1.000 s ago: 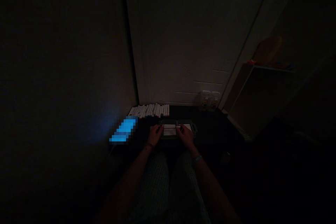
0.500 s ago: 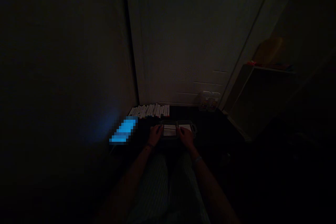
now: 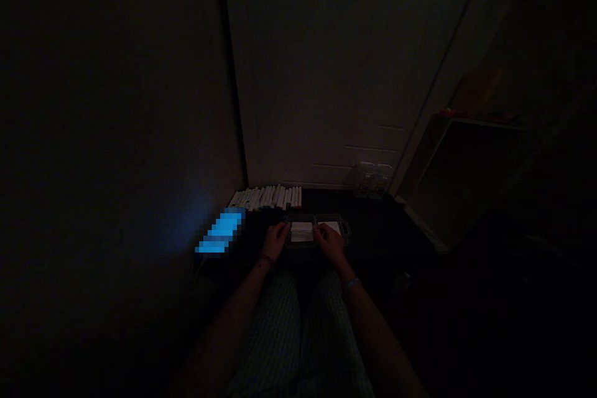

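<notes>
The room is very dark. My left hand [image 3: 276, 240] rests at the left edge of a small open case [image 3: 346, 228] that holds white cards or pads [image 3: 301, 231]. At the middle of the case, over its right half, lies my right hand [image 3: 329, 241], with a bracelet on the wrist. Both hands touch the case, fingers curled on its rim. What the fingers hold, if anything, is too dim to make out. My legs in checked trousers stretch toward the case.
A row of several white markers [image 3: 268, 196] lies on the floor against the door. A glowing blue screen [image 3: 220, 232] sits to the left by the wall. Two small clear containers [image 3: 372, 178] stand at the door's foot. A low shelf [image 3: 471, 119] is at the right.
Both hands have stayed on the case with only slight finger shifts. The scene has grown a little dimmer.
</notes>
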